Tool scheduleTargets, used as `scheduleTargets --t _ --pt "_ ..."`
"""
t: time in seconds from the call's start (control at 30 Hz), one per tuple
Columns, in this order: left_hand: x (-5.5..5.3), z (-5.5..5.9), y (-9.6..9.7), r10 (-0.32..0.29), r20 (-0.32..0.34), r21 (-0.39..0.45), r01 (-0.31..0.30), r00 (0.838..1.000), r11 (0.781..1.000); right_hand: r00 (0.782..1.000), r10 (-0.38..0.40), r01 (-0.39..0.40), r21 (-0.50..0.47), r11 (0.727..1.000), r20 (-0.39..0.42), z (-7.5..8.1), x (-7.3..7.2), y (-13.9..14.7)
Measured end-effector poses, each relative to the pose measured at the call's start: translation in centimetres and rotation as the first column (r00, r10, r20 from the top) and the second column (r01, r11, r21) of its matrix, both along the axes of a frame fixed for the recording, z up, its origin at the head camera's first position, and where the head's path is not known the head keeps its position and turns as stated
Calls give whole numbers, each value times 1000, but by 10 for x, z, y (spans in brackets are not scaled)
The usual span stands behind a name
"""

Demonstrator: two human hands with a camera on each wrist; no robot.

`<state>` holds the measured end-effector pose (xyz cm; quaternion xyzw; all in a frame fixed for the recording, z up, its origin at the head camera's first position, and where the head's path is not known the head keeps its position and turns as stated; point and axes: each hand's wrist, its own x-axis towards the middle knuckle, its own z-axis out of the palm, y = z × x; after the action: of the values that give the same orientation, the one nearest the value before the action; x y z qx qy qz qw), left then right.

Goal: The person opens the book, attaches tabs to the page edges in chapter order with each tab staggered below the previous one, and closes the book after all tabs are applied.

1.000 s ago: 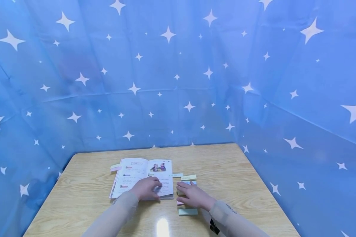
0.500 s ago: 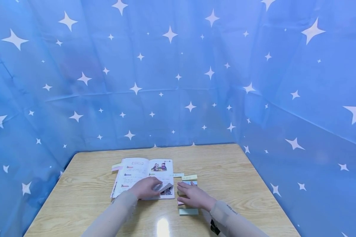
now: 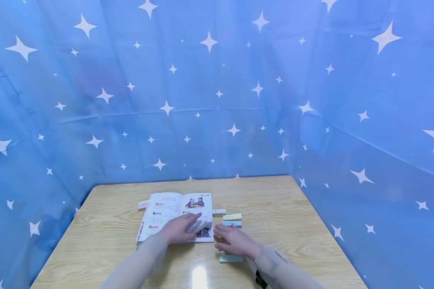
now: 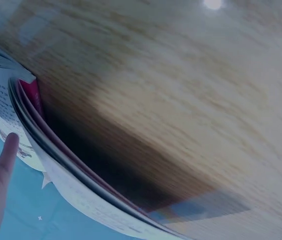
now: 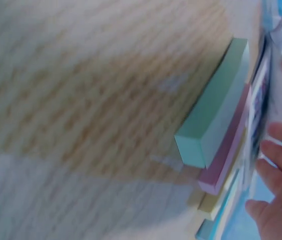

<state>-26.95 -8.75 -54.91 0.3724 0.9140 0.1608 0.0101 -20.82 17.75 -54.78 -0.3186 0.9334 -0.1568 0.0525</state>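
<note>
in the head view, the open book lies on the wooden table, left of centre in the lower frame. the left hand rests at its right page, beside a raised page corner; whether thumb and fingers pinch the paper, i cannot tell. pale tabs stick out at the book's left edge, a pale strip at its right. near the centre, lower down, the right hand holds nothing, fingers loosely extended, between the blue pad and the green pad; the yellow pad shows just above the blue one. a starry blue curtain fills the upper frame.

in the left wrist view, two straight, parted fingers of the left hand show at the left edge, by the book's curved pages.

in the right wrist view, the green pad sits right of centre, next to a pink pad and a tan pad; the right hand's relaxed fingers enter at lower right.
</note>
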Motion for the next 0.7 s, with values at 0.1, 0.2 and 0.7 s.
scheduleTargets --t 0.1,0.2,0.7 --pt "1 2 0 1 -37 5 -1 999 1000 1000 19 -19 6 1000 -17 -4 1 -3" --pt "1 4 1 -1 -61 6 1 998 1000 999 27 -27 11 1000 -33 -6 2 -6" --pt "0 -1 10 -29 -37 -42 28 999 999 997 72 -71 29 997 -35 -4 4 -12"
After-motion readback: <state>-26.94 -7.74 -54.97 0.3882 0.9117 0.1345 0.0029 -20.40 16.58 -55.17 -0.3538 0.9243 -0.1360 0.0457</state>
